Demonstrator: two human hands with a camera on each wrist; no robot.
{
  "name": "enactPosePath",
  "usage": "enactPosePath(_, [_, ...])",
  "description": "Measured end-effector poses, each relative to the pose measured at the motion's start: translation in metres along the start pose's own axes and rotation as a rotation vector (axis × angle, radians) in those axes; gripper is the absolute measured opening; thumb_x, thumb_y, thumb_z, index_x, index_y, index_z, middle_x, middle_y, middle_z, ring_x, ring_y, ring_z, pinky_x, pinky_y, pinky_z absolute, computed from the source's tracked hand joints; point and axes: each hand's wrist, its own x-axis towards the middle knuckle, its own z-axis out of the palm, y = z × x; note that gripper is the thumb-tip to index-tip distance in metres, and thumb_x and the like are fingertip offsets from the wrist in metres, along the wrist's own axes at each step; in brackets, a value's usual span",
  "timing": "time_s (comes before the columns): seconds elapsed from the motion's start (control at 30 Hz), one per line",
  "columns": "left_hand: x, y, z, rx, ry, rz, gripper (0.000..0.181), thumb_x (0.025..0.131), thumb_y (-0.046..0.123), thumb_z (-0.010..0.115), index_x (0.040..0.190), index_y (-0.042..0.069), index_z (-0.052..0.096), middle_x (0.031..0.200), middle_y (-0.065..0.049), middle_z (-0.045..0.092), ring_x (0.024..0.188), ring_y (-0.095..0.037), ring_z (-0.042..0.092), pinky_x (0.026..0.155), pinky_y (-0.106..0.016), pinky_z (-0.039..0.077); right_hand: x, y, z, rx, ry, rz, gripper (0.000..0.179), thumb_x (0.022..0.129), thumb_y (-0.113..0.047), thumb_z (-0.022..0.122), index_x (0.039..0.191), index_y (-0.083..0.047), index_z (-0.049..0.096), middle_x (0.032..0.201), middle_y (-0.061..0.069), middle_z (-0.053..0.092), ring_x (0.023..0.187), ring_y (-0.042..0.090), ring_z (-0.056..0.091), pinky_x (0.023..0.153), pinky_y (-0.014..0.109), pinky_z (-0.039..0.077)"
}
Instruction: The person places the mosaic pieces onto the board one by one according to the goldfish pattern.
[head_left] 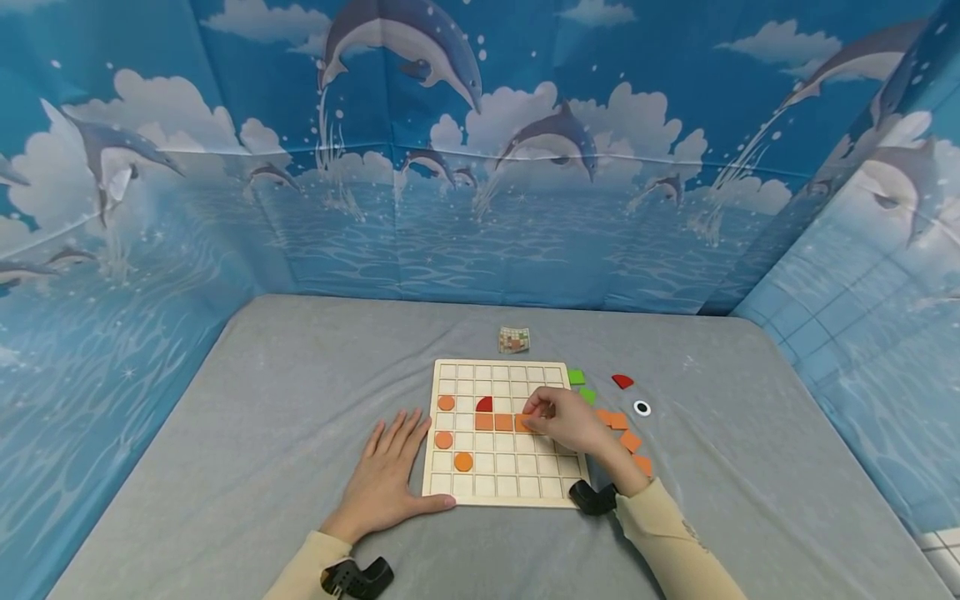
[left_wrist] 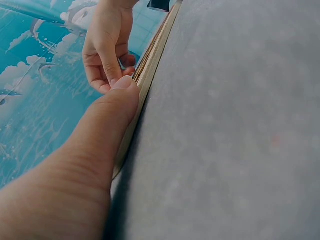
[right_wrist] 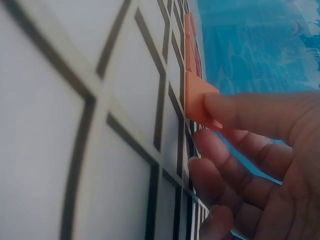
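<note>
A wooden grid board (head_left: 517, 486) lies on the grey cloth. My right hand (head_left: 572, 421) is over its right half, pinching an orange square tile (right_wrist: 196, 97) between thumb and fingers; in the right wrist view the tile is tilted against the grid. Two orange squares (head_left: 493, 422) sit in the same row to the left, below a red quarter-circle piece (head_left: 485, 404). Orange round pieces (head_left: 445, 439) occupy cells near the left side. My left hand (head_left: 385, 483) rests with spread fingers along the board's left edge, its thumb (left_wrist: 112, 107) at the near corner.
Right of the board lie several loose orange squares (head_left: 631, 441), green pieces (head_left: 576, 377), a red quarter piece (head_left: 622, 381) and a white disc with a black centre (head_left: 642, 408). A small patterned card (head_left: 514, 339) lies behind the board. Dolphin-print curtains (head_left: 480, 250) surround the table.
</note>
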Motion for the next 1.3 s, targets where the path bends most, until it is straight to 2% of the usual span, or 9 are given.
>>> enactPosePath(0.17, [0.0003, -0.0013, 0.0013, 0.006, 0.023, 0.013, 0.116, 0.068, 0.088, 0.044, 0.152, 0.011, 0.021, 0.156, -0.008, 0.017, 0.143, -0.024, 0.007, 0.114, -0.045, 0.001, 0.0006, -0.0039, 0.0015, -0.086, 0.033, -0.014, 0.01, 0.083, -0.012, 0.074, 0.08, -0.015, 0.065, 0.07, -0.008, 0.056, 0.059, 0.011, 0.05, 0.054, 0.028, 0.042])
enactPosePath(0.37, [0.0001, -0.001, 0.0008, 0.004, 0.016, 0.008, 0.117, 0.068, 0.088, 0.044, 0.153, 0.011, 0.021, 0.156, -0.008, 0.017, 0.143, -0.024, 0.007, 0.114, -0.045, 0.002, 0.0023, -0.0068, 0.0018, -0.147, 0.04, -0.02, 0.013, 0.083, -0.014, 0.075, 0.076, -0.018, 0.064, 0.067, -0.009, 0.055, 0.056, 0.009, 0.048, 0.051, 0.027, 0.04])
enactPosePath(1.0, [0.0013, -0.0001, 0.0028, 0.009, 0.01, -0.013, 0.118, 0.066, 0.089, 0.043, 0.153, 0.012, 0.02, 0.156, -0.007, 0.016, 0.143, -0.022, 0.006, 0.114, -0.042, -0.001, 0.0026, -0.0054, 0.0055, -0.175, 0.035, 0.007, 0.012, 0.082, -0.014, 0.075, 0.076, -0.018, 0.066, 0.064, -0.009, 0.054, 0.053, 0.008, 0.047, 0.047, 0.025, 0.037])
enactPosePath(1.3, [0.0005, -0.0001, 0.0033, 0.006, 0.013, -0.009, 0.118, 0.067, 0.089, 0.044, 0.153, 0.012, 0.021, 0.157, -0.006, 0.016, 0.143, -0.023, 0.006, 0.114, -0.042, -0.001, -0.0009, -0.0029, 0.0023, -0.157, 0.041, 0.006, 0.011, 0.083, -0.015, 0.075, 0.078, -0.016, 0.065, 0.067, -0.009, 0.055, 0.058, 0.009, 0.048, 0.052, 0.026, 0.039])
